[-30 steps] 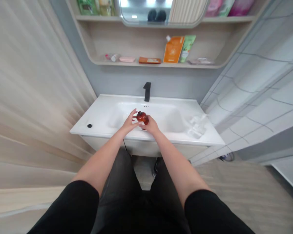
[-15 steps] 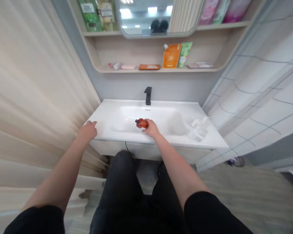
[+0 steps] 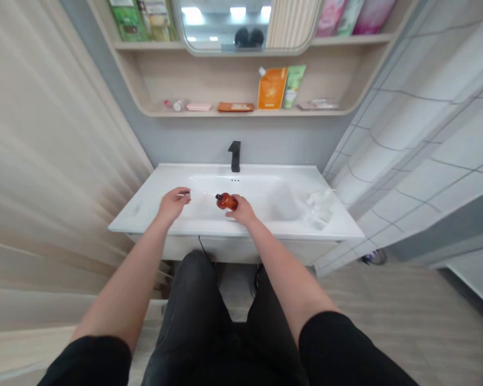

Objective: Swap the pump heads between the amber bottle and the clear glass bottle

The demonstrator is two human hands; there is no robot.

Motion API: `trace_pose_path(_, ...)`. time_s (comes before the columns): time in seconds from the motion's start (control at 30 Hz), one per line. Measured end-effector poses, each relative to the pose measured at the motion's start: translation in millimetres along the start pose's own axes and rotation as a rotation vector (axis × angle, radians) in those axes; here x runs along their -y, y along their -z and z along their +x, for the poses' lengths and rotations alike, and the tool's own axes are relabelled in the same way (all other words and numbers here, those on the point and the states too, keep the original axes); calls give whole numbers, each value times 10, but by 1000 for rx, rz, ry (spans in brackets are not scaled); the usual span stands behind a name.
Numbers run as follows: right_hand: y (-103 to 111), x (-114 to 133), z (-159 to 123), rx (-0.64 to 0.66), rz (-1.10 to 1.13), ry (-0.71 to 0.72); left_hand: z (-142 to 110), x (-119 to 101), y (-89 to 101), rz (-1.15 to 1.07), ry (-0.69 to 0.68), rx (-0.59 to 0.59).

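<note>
I stand at a white sink (image 3: 145, 214). My right hand (image 3: 243, 212) is closed around a small amber bottle (image 3: 226, 201), held on its side over the basin with its neck pointing left. My left hand (image 3: 172, 203) hovers over the basin's left part, a short way left of the bottle's neck. Its fingertips are pinched on a small dark piece (image 3: 186, 194) that looks like a cap. The two hands are apart.
A black faucet (image 3: 234, 155) stands at the back of the basin. Clear plastic items (image 3: 320, 206) lie on the right counter. A wall shelf (image 3: 241, 111) holds orange and green packets (image 3: 271, 88). Ribbed panelling is on the left, a tiled wall on the right.
My left hand left the bottle, reached to the sink's left counter where a small black cap lay, and came back toward the bottle. The cap is gone from the counter. The right hand kept the bottle.
</note>
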State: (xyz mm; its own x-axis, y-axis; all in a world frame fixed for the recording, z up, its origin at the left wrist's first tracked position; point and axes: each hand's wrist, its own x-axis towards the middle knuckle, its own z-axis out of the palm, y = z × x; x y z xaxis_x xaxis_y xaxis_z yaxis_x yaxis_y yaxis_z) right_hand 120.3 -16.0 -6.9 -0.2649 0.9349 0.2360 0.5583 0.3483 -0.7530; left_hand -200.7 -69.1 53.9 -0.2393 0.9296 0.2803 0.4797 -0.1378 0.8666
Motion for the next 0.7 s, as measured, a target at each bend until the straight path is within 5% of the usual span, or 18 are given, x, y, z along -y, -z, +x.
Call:
trace_pose_path(0.13, 47, 58, -37, -82, -66, -116, -47, -254, -1038, -415, -31, -76)
trace_pose_path(0.23, 66, 87, -71, -114, -150, -175, -55, -294, -1445, -539, 44, -180)
trace_pose_path(0.43, 57, 84, -30, -53, -184, -181, -29, -158, -1575, -466, -12, -212)
trace_pose_path(0.7, 87, 114, -65, -33, -215, -190, 27, -8, -1617, -450, 109, -117)
